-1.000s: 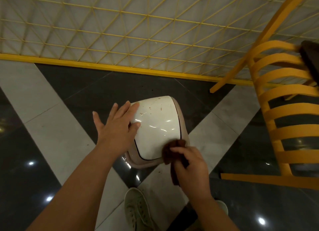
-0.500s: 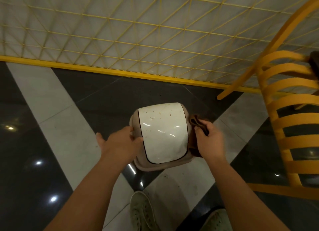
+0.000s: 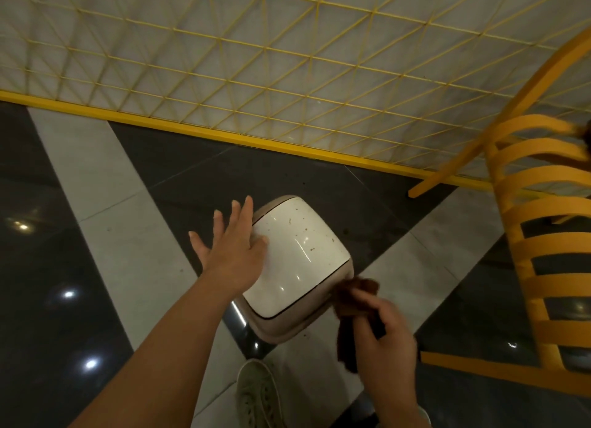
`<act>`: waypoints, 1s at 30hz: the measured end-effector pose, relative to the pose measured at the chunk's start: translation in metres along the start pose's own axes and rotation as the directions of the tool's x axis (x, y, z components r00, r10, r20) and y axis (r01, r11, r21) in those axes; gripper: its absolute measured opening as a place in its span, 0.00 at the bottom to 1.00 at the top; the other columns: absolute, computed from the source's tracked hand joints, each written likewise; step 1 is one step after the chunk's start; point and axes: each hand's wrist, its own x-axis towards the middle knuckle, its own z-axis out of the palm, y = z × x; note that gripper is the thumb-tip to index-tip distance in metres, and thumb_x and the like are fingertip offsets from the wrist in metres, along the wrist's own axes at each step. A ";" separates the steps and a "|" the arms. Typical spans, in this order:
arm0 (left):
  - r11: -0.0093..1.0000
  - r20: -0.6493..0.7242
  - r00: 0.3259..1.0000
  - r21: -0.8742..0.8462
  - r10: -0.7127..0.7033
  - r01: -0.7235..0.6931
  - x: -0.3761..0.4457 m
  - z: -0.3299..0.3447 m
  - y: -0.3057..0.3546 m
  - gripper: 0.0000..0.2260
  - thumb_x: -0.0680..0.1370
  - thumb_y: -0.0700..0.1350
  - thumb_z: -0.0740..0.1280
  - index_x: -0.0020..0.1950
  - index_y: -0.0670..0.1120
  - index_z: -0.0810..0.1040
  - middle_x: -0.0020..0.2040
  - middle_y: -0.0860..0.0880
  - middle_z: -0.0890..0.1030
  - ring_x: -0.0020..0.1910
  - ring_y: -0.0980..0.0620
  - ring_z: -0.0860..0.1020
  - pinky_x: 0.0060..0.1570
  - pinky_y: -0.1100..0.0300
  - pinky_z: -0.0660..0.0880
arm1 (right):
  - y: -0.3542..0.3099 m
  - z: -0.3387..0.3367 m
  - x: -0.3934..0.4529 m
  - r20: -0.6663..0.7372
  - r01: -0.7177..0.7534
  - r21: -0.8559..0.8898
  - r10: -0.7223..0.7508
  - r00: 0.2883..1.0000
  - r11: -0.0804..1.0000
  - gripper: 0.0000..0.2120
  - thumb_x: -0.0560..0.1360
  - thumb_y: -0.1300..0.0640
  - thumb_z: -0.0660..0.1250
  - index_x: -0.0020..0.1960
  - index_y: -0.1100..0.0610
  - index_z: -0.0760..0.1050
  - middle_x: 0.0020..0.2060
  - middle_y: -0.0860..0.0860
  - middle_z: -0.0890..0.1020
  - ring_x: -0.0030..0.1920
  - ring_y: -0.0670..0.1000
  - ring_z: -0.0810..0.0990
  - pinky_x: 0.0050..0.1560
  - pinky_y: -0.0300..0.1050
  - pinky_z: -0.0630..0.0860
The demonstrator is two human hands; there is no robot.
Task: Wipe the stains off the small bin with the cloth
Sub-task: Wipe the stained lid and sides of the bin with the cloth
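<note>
The small bin (image 3: 297,261) stands on the floor in front of me, seen from above: a glossy white lid with brown specks in a beige rim. My left hand (image 3: 233,251) lies flat against the lid's left side, fingers straight and spread. My right hand (image 3: 380,335) grips a dark brown cloth (image 3: 351,303) and holds it against the bin's near right corner, just below the rim. Part of the cloth hangs down under my fingers.
A yellow slatted chair (image 3: 537,267) stands close on the right, its base rail (image 3: 499,370) near my right hand. A yellow wire-grid panel (image 3: 287,76) with a yellow bottom bar closes off the far side. My shoe (image 3: 259,395) is just below the bin.
The bin has turned on the floor. My left hand went from gripping the rim to lying flat on the lid. My right hand slid the cloth from the right side to the near right corner.
</note>
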 end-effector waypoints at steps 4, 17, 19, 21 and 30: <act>0.992 0.114 0.993 0.122 -0.018 0.004 -0.014 -0.002 -0.001 0.49 0.70 0.67 0.65 0.76 0.55 0.35 0.78 0.51 0.36 0.76 0.46 0.37 0.70 0.36 0.37 | -0.028 -0.018 0.035 -0.091 0.129 0.001 -0.129 0.987 0.992 0.18 0.76 0.60 0.63 0.57 0.37 0.73 0.52 0.33 0.73 0.54 0.36 0.74 0.56 0.40 0.75; 0.961 -0.039 0.979 0.202 0.199 -0.187 -0.012 0.038 0.016 0.63 0.54 0.78 0.63 0.75 0.52 0.31 0.77 0.54 0.34 0.76 0.51 0.35 0.69 0.37 0.34 | -0.033 0.010 0.078 0.171 0.361 -0.269 -0.324 0.930 0.893 0.15 0.76 0.55 0.63 0.61 0.41 0.74 0.54 0.42 0.74 0.53 0.44 0.75 0.52 0.41 0.76; 0.956 -0.041 0.979 0.229 0.199 -0.184 -0.012 0.037 0.017 0.64 0.53 0.79 0.62 0.75 0.52 0.31 0.77 0.54 0.33 0.76 0.51 0.35 0.70 0.37 0.35 | -0.030 0.012 0.086 0.072 0.091 -0.193 -0.078 0.994 0.977 0.15 0.78 0.53 0.62 0.62 0.41 0.73 0.56 0.42 0.74 0.48 0.45 0.77 0.47 0.44 0.80; 0.956 -0.040 0.979 0.229 0.199 -0.185 -0.012 0.037 0.016 0.64 0.54 0.78 0.63 0.74 0.52 0.30 0.77 0.54 0.33 0.76 0.51 0.35 0.69 0.38 0.34 | -0.030 0.012 0.079 0.065 0.149 -0.270 -0.137 0.988 0.951 0.15 0.78 0.55 0.62 0.62 0.43 0.74 0.56 0.42 0.74 0.50 0.44 0.76 0.50 0.37 0.76; 0.956 -0.028 0.978 0.218 0.208 -0.197 -0.013 0.035 0.015 0.64 0.53 0.76 0.65 0.74 0.53 0.31 0.76 0.55 0.33 0.76 0.52 0.34 0.69 0.37 0.33 | -0.035 0.019 0.089 0.163 0.347 -0.282 -0.312 0.936 0.894 0.14 0.77 0.56 0.63 0.60 0.43 0.76 0.55 0.44 0.76 0.54 0.46 0.75 0.55 0.42 0.75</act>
